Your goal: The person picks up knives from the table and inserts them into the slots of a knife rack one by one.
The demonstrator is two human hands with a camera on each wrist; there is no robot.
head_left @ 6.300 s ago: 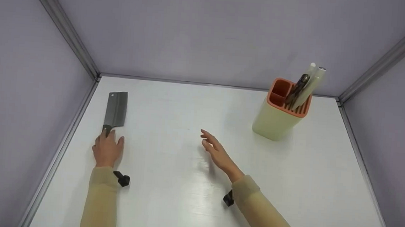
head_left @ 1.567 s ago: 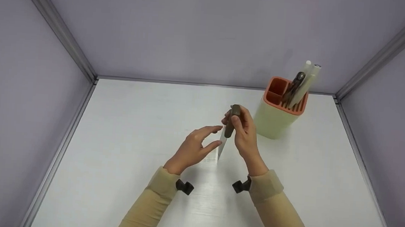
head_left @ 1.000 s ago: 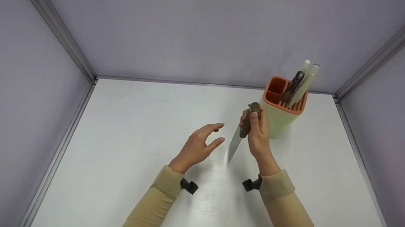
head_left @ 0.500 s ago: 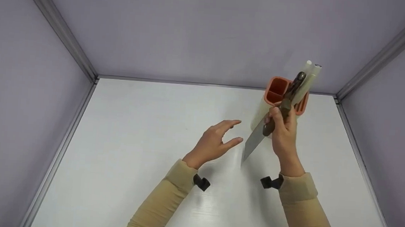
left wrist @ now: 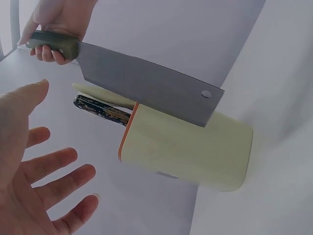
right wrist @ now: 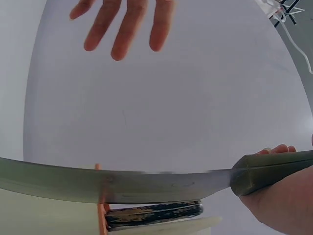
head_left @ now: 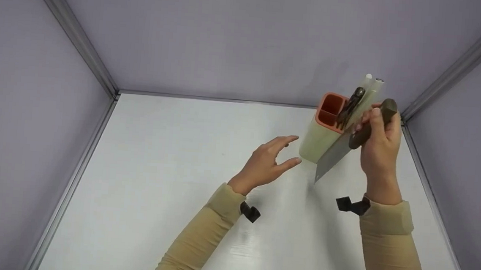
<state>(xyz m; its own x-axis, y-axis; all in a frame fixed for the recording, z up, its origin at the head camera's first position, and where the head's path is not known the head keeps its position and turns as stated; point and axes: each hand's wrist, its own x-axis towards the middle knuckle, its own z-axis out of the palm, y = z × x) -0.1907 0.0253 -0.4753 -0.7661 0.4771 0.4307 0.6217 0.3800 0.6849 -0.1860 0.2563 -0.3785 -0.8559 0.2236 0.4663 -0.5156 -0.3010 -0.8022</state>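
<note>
My right hand grips the dark olive handle of a cleaver at the right of the head view. The grey blade slants down to the left, in front of a pale green knife block with an orange top. Whether blade and block touch I cannot tell. A dark speckled handle and pale knife handles stick up out of the block. Left of the block, my left hand hangs with fingers spread and nothing in them. The cleaver and hand hide part of the block's slots.
The white tabletop is bounded by a pale back wall and side walls with metal edge strips. Black wrist cameras sit on both cuffs. White and dark cables show at a corner of the right wrist view.
The cleaver, lying at the left at first, is now in my right hand, carried rightward and lifted in front of the block. My left hand first touched its handle, then followed rightward, holding nothing.
</note>
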